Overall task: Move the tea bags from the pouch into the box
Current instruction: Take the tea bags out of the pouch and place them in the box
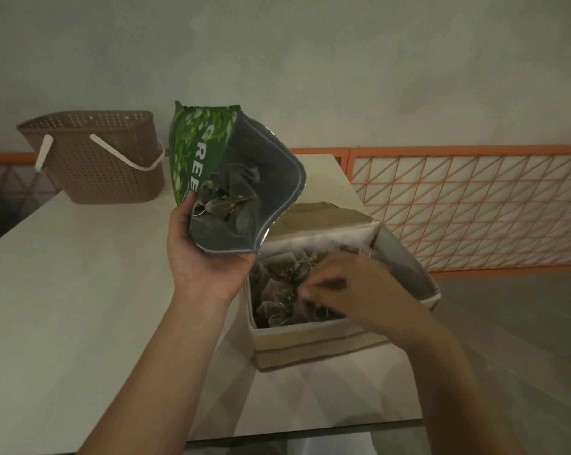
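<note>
Both forearms come in from the bottom, so starting closest: right hand is down inside the box, fingers curled among the tea bags already piled there. It's blurry, so I honestly can't tell if it's pinching a bag or just letting one go. My guess is it's dropping off a bag or nudging the pile flat.

Left hand grips the green pouch from underneath, thumb on the printed front, holding it just above the box's near-left corner. Mouth is tipped wide open toward the camera, probably so the other hand can reach straight in without fumbling. Still a clump of bags sitting inside, so I'd say the job's partway done.

Box sits near the right edge of the pale tabletop, flaps folded out.

Further back there's a brown perforated basket with white handles, well apart from everything, and an orange lattice railing against the wall.
</note>
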`<state>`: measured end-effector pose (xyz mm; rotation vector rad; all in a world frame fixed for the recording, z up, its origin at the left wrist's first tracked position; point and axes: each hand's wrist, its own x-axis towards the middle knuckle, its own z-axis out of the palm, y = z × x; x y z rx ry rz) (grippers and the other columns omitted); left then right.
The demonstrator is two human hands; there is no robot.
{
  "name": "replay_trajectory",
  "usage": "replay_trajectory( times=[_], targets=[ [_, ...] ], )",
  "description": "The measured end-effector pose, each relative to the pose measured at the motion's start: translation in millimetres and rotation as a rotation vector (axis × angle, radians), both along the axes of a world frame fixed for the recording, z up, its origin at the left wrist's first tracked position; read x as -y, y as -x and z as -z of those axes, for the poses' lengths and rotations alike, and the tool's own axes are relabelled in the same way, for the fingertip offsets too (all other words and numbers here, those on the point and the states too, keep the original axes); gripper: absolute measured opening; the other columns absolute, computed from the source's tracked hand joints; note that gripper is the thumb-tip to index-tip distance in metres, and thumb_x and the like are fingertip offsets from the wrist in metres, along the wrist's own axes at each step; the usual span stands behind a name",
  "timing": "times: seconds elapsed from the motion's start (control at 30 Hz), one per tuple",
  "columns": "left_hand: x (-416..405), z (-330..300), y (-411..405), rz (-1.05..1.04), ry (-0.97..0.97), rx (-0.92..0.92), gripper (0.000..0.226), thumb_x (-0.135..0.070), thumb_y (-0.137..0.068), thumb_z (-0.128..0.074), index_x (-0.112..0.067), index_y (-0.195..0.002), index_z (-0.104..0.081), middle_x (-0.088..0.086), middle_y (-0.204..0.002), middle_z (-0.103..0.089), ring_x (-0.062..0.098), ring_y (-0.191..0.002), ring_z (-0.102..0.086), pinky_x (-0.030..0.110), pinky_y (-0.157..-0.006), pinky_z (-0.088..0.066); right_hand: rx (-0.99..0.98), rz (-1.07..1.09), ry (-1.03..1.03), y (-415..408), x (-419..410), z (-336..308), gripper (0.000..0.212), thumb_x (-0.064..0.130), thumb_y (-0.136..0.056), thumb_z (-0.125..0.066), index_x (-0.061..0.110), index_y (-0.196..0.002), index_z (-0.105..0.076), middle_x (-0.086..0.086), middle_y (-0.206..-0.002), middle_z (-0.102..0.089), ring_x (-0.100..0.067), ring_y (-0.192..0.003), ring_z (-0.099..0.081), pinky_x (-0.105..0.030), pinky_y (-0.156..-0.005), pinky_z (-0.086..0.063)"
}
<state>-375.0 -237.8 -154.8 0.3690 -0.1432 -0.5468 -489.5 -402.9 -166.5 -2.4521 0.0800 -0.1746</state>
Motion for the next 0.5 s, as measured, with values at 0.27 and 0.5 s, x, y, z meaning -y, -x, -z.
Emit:
replay_trajectory(
  times=[0.27, 0.5],
  targets=[
    [-7, 0, -4, 0.038, -0.003, 0.02, 0.05, -0.043, -0.098, -0.046, -0.018, -0.14, -0.059, 0.007, -0.147, -0.056, 0.029, -0.136, -0.052, 0.039, -0.088, -0.06, 0.301, 0.181, -0.238, -15, -16, -31, 0.034, 0.057, -0.084, -0.059, 0.037, -0.112, -0.054, 0.019, -0.099, -0.059, 0.011, -0.085, -0.057, -0.012, -0.063, -0.05],
    [-9, -3, -5, 0.138, -0.049, 0.102, 0.066, -0.044, -0.087, -0.059, -0.019, -0.148, -0.051, 0.013, -0.155, -0.046, 0.032, -0.145, -0.041, 0.044, -0.116, -0.038, 0.907, 0.164, -0.162, -68, -38, -53, 0.023, 0.02, -0.097, -0.057, 0.01, -0.113, -0.07, 0.007, -0.095, -0.059, 0.006, -0.085, -0.052, -0.006, -0.072, -0.038]
  ],
)
